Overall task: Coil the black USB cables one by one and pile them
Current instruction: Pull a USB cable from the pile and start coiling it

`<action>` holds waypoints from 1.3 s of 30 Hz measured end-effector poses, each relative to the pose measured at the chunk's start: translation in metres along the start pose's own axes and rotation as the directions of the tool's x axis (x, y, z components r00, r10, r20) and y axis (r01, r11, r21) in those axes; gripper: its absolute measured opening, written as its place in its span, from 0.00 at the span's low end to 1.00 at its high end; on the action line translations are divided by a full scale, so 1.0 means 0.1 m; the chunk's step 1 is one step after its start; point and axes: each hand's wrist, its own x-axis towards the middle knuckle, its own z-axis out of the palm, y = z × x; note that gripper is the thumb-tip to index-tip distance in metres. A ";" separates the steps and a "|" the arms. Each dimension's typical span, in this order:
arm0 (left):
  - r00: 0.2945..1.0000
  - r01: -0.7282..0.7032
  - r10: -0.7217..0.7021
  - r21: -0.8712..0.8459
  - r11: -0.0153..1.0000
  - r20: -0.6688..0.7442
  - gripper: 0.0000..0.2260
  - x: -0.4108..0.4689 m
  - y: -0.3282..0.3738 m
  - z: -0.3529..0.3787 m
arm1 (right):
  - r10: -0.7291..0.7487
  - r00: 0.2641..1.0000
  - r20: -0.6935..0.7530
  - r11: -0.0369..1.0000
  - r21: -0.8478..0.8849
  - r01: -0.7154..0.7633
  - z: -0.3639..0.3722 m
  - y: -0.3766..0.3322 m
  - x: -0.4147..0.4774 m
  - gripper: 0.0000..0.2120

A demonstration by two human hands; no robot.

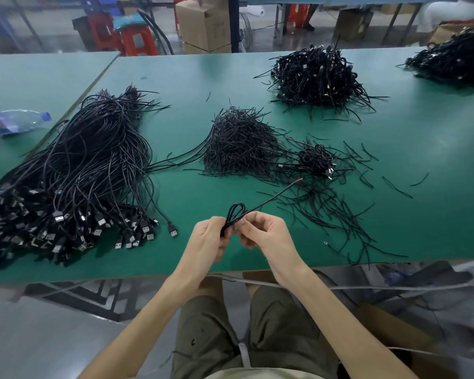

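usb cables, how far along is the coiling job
Done: a small pile of coiled cables sits right of centre, with a bigger heap behind. In hand: the left hand and right hand hold one cable, partly looped. Left: the big bundle of uncoiled cables, so plenty remains.

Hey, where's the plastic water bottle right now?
In the head view, the plastic water bottle lies on its side at the far left of the green table, just left of the big bundle of uncoiled USB cables.

Green table (435, 149): uncoiled USB cable heap (80, 165), coiled heaps (318, 75), perhaps twist-tie pile (238, 146), bottle (14, 124).
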 end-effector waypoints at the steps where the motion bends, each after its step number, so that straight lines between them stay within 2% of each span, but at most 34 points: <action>1: 1.000 -0.001 0.001 0.005 1.000 0.002 0.17 -0.01 0.00 0.01 | -0.001 1.000 -0.005 1.000 -0.006 0.001 0.00 0.01 0.00 0.07; 4: 1.000 -0.014 0.013 0.011 1.000 0.026 0.17 -0.03 0.01 0.02 | 0.002 1.000 -0.019 1.000 -0.015 -0.002 -0.02 0.03 -0.02 0.07; 8: 0.999 -0.010 0.010 -0.017 1.000 0.053 0.18 -0.03 0.01 0.01 | -0.007 1.000 -0.029 1.000 -0.007 0.007 -0.01 0.00 -0.04 0.12; 11: 0.996 0.014 -0.010 -0.050 0.999 0.085 0.20 -0.01 0.02 0.00 | -0.039 0.999 0.014 0.998 -0.049 0.040 -0.01 -0.03 -0.04 0.14; 16: 0.995 0.042 -0.035 -0.075 0.996 0.089 0.22 0.00 0.02 -0.02 | -0.079 0.996 0.040 0.973 -0.216 0.086 -0.02 -0.06 -0.04 0.07; 18: 0.994 0.072 -0.066 -0.070 0.995 0.084 0.23 0.01 0.02 -0.02 | -0.150 0.989 -0.002 0.930 -0.339 0.141 -0.01 -0.05 -0.05 0.01; 19: 0.993 0.090 -0.084 -0.073 0.993 0.080 0.23 0.01 0.02 -0.02 | -0.183 0.983 -0.011 0.906 -0.389 0.165 0.00 -0.05 -0.06 0.04; 21: 0.992 0.116 -0.110 -0.097 0.989 0.069 0.22 0.01 0.01 -0.02 | -0.221 0.975 0.014 0.874 -0.441 0.204 0.02 -0.06 -0.08 0.05; 23: 0.992 0.126 -0.121 -0.114 0.986 0.043 0.22 0.01 -0.01 -0.01 | -0.245 0.968 0.051 0.844 -0.481 0.239 0.04 -0.06 -0.10 0.01; 28: 0.990 0.139 -0.141 -0.077 0.987 -0.024 0.18 -0.01 -0.04 0.01 | -0.227 0.968 0.108 0.771 -0.587 0.247 0.06 -0.09 -0.14 0.01; 32: 0.988 0.150 -0.151 -0.028 0.988 -0.037 0.18 -0.01 -0.06 0.01 | -0.248 0.961 0.124 0.662 -0.702 0.262 0.05 -0.08 -0.16 0.04; 36: 0.994 0.107 -0.107 0.002 0.994 -0.021 0.20 -0.01 -0.07 0.02 | -0.310 0.937 0.160 0.487 -0.820 0.301 0.06 -0.10 -0.18 0.06; 39: 0.999 -0.024 0.029 0.144 0.989 -0.028 0.26 0.02 -0.09 0.00 | -0.305 0.940 0.155 0.442 -0.851 0.284 0.05 -0.11 -0.13 0.07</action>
